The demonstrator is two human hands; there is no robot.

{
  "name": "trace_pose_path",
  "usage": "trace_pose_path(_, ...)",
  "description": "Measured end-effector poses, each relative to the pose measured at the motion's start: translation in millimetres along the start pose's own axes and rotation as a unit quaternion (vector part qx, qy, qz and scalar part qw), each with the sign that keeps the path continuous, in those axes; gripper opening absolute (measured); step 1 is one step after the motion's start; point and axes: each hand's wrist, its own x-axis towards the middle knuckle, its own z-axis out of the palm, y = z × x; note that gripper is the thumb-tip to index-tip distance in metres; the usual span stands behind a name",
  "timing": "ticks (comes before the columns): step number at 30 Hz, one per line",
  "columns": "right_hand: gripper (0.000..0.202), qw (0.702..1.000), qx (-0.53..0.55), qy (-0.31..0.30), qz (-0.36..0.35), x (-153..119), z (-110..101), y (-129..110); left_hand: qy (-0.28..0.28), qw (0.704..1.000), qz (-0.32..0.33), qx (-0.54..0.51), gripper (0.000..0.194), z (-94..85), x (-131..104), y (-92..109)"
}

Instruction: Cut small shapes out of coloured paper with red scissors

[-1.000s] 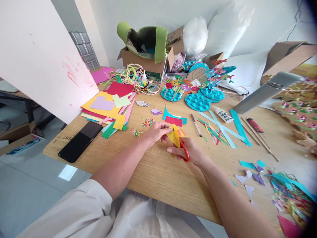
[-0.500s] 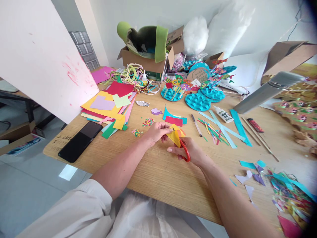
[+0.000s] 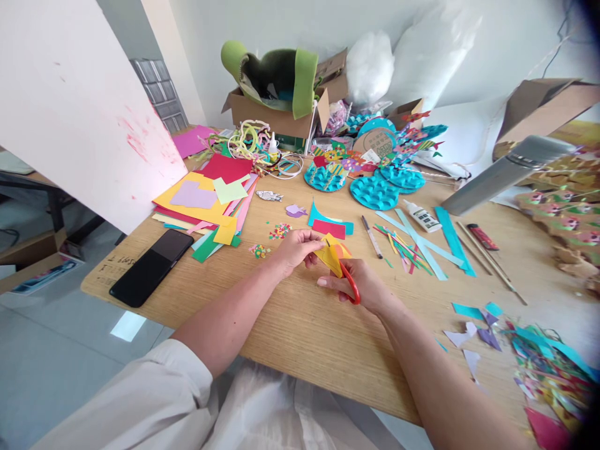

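Between finger and thumb, my left hand (image 3: 300,250) pinches a small piece of yellow paper (image 3: 330,255) above the table. My right hand (image 3: 363,284) is closed on scissors with red handles (image 3: 352,284). Their blades lie at the yellow paper and are mostly hidden by it. An orange patch shows just behind the paper. On the table beyond my hands are a dark red paper rectangle (image 3: 329,229), a blue paper offcut (image 3: 319,214) and a purple fish-shaped cutout (image 3: 295,211). Tiny coloured paper bits (image 3: 280,231) lie left of them.
A phone (image 3: 150,267) and stacked coloured paper (image 3: 187,195) are at left. To the right lie a pen (image 3: 372,237), paper strips (image 3: 424,244), a glue bottle (image 3: 422,217) and a leaning grey flask (image 3: 506,175). Scraps (image 3: 553,362) heap at the near right; blue fish-decorated crafts (image 3: 375,192) stand behind.
Almost nothing differs. The yellow paper and my left hand have shifted very slightly, and the scissors stay at the paper.
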Motion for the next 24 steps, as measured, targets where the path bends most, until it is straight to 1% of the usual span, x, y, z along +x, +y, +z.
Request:
trace_pose_path(6,0.048,1.000,0.016,-0.012,-0.007,-0.7,0.0,-0.1,-0.001,1.000,0.001,0.005,0.006,-0.9,0.7,-0.2)
trace_pose_path(14,0.043,1.000,0.006,-0.023,-0.013,1.5,-1.2,6.2,-0.011,1.000,0.004,0.019,0.009,-2.6,2.0,-0.1)
trace_pose_path(24,0.048,1.000,0.005,-0.013,-0.004,-1.8,-1.7,-3.0,-0.009,1.000,0.001,0.019,0.009,-2.5,0.8,1.7)
